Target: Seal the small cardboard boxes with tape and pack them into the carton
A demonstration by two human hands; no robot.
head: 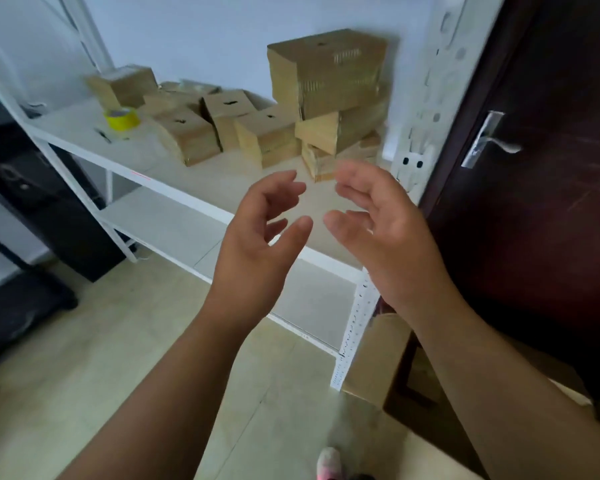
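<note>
**Empty hands raised before a shelf of small boxes**

White metal shelving (201, 188) stands against a pale wall, with a dark door (534, 168) to its right. Its upper shelf carries the task's materials at working height: the small cardboard boxes (257, 133) lie clustered across the middle of the shelf, and several more are stacked into a leaning pile (333, 98) at the right end, next to the upright. A yellow roll of tape (122, 118) sits near the left end, just beside the cluster, presumably so that it is within reach while sealing. Whether any box is already taped cannot be told; the view is blurred.

The left hand (260, 233) and right hand (378, 223) are lifted side by side in front of the shelf, palms turned toward each other, fingers loosely curled and apart. Both are released and grasp nothing. Their spacing suggests readiness to take a box between them, probably from the nearby pile.

An open brown carton (378, 362) rests on the floor (84, 358) at lower right, beside the shelving's foot and under the right forearm, placed where sealed boxes can be lowered into it. Its contents are hidden.
</note>
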